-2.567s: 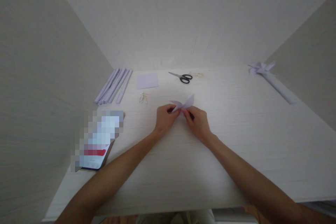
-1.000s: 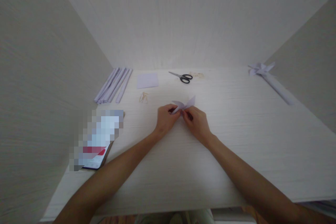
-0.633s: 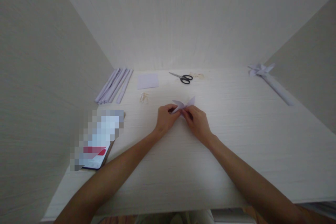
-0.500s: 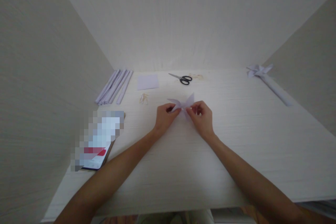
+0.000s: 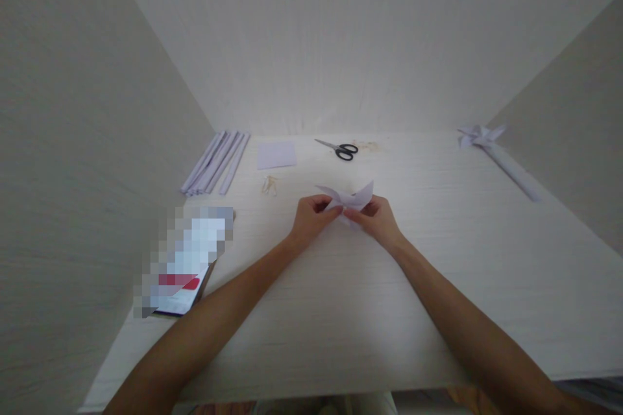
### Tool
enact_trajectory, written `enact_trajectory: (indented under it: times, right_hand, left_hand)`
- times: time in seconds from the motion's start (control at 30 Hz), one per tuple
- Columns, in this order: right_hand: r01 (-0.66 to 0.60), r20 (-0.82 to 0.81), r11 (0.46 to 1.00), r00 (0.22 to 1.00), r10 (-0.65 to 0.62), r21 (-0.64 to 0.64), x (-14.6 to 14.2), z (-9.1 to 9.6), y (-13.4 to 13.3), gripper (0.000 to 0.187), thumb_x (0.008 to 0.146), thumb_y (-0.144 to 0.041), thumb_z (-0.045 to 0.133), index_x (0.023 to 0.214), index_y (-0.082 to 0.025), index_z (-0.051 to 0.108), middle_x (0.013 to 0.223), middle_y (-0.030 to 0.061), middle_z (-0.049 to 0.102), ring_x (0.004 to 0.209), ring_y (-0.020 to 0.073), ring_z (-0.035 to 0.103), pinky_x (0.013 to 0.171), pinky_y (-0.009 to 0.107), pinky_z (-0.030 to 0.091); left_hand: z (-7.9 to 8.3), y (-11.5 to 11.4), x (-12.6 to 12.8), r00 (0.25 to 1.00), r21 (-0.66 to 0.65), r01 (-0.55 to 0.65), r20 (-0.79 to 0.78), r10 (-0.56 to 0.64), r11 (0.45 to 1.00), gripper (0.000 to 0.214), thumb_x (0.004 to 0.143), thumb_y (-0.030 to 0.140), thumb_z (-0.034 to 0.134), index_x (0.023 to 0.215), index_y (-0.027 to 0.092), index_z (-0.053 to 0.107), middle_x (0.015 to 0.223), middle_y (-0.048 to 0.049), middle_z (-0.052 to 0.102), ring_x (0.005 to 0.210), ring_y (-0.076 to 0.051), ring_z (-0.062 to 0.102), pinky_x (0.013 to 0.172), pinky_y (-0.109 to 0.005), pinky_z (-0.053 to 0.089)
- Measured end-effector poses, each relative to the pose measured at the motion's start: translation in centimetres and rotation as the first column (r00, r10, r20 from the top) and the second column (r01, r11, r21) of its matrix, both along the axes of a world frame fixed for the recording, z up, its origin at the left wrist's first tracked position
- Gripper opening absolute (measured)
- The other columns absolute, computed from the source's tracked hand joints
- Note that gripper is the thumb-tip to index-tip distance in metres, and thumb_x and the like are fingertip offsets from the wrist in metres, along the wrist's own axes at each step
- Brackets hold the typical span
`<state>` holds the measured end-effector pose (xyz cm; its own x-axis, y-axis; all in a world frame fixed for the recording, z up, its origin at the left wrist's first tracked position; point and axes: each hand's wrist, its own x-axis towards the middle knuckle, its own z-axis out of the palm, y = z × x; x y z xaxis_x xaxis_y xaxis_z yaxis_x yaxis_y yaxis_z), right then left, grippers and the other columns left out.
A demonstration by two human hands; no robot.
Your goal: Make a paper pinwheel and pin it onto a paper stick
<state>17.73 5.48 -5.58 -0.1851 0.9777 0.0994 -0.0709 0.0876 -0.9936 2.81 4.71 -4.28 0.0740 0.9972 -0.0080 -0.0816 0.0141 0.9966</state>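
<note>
A small folded piece of pale lilac paper (image 5: 348,197) with pointed flaps is held over the middle of the white table (image 5: 341,311). My left hand (image 5: 311,219) pinches its left part with thumb and fingers closed. My right hand (image 5: 377,220) pinches its right part, fingers curled under the paper. The two hands almost touch each other beneath the paper.
Several rolled lilac paper sticks (image 5: 215,162) lie at the back left, beside a flat lilac sheet (image 5: 276,154). Black-handled scissors (image 5: 341,149) lie at the back. Small pale pins (image 5: 268,185) sit near the sheet. A phone (image 5: 185,266) lies left. A finished paper pinwheel (image 5: 491,146) rests far right.
The paper piece has been turned and spread a little wider between my hands. My right hand has shifted its pinch from the centre to the right flap.
</note>
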Motion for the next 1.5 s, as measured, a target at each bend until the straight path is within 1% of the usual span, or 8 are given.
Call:
enact_trajectory:
  times: [0.13,0.2,0.27,0.37,0.53,0.87,1.1,1.5]
  right_hand:
    - [0.006,-0.064,0.999,0.998,-0.009,-0.046,0.1,0.2,-0.1,0.020,0.055,-0.023,0.073,0.073,-0.018,0.068,0.072,0.0016,0.068,0.063,0.0155,0.060,0.062,0.028,0.046]
    - [0.004,-0.105,0.998,0.994,-0.011,-0.068,0.1,0.2,-0.1,0.019,0.056,-0.024,0.072,0.073,-0.018,0.068,0.070,0.0011,0.068,0.060,0.0148,0.060,0.060,0.028,0.047]
    - [-0.004,-0.143,0.996,0.990,-0.008,-0.085,0.1,0.1,-0.1,0.018,0.057,-0.025,0.072,0.073,-0.019,0.068,0.070,0.0009,0.069,0.059,0.0142,0.061,0.060,0.028,0.048]
    - [-0.019,-0.182,0.994,0.983,0.000,-0.105,0.0,0.0,-0.1,0.017,0.056,-0.024,0.072,0.072,-0.019,0.068,0.072,0.0010,0.069,0.060,0.0139,0.061,0.062,0.028,0.048]
    - [-0.023,-0.215,0.992,0.977,-0.004,-0.126,-0.1,0.0,-0.2,0.018,0.055,-0.022,0.073,0.071,-0.018,0.068,0.069,0.0012,0.069,0.059,0.0138,0.061,0.059,0.027,0.049]
    - [-0.049,-0.242,0.991,0.970,0.018,-0.125,-0.1,0.0,-0.2,0.018,0.055,-0.019,0.073,0.072,-0.019,0.068,0.070,-0.0003,0.069,0.060,0.0118,0.061,0.060,0.025,0.048]
    - [-0.028,-0.217,0.990,0.976,-0.002,-0.136,-0.1,0.1,-0.2,0.018,0.053,-0.018,0.074,0.070,-0.018,0.069,0.073,0.0004,0.069,0.061,0.0130,0.061,0.063,0.026,0.048]
    - [0.021,-0.155,0.990,0.987,-0.043,-0.142,0.1,0.0,-0.3,0.020,0.050,-0.017,0.075,0.069,-0.017,0.069,0.066,0.0003,0.068,0.056,0.0139,0.060,0.054,0.025,0.047]
  left_hand:
    - [-0.1,0.1,-0.1,0.983,-0.056,0.089,0.164,-0.078,0.994,0.015,0.055,0.025,0.068,0.066,0.014,0.065,0.058,0.0020,0.060,0.057,-0.010,0.053,0.059,-0.023,0.040]
    - [-0.2,0.2,-0.1,0.960,-0.091,0.126,0.263,-0.098,0.988,0.016,0.060,0.030,0.065,0.062,0.014,0.064,0.055,0.0025,0.058,0.054,-0.008,0.050,0.056,-0.022,0.038]
    - [-0.3,0.3,-0.1,0.949,-0.104,0.135,0.300,-0.099,0.985,0.024,0.064,0.035,0.060,0.054,0.014,0.060,0.051,0.0028,0.054,0.050,-0.007,0.046,0.053,-0.021,0.037]
    - [-0.3,0.3,-0.1,0.944,-0.120,0.145,0.315,-0.100,0.982,0.026,0.063,0.036,0.061,0.051,0.014,0.059,0.051,0.0022,0.054,0.049,-0.007,0.046,0.052,-0.022,0.037]
    - [-0.5,0.3,-0.1,0.944,-0.145,0.150,0.316,-0.098,0.978,0.023,0.057,0.037,0.067,0.060,0.014,0.065,0.056,0.0007,0.059,0.054,-0.010,0.051,0.056,-0.024,0.039]
    - [-1.1,0.7,-0.2,0.950,-0.123,0.091,0.307,-0.049,0.988,0.018,0.055,0.029,0.069,0.064,0.014,0.065,0.061,0.0019,0.061,0.055,-0.007,0.051,0.057,-0.021,0.039]
    - [-1.1,0.7,-0.1,0.953,-0.110,0.063,0.302,-0.027,0.992,0.018,0.058,0.029,0.068,0.067,0.015,0.062,0.062,0.0028,0.061,0.056,-0.006,0.051,0.057,-0.020,0.038]
    - [-1.0,0.6,-0.2,0.957,-0.124,0.099,0.284,-0.061,0.987,0.019,0.057,0.030,0.068,0.063,0.014,0.061,0.058,0.0029,0.060,0.053,-0.006,0.049,0.055,-0.019,0.038]
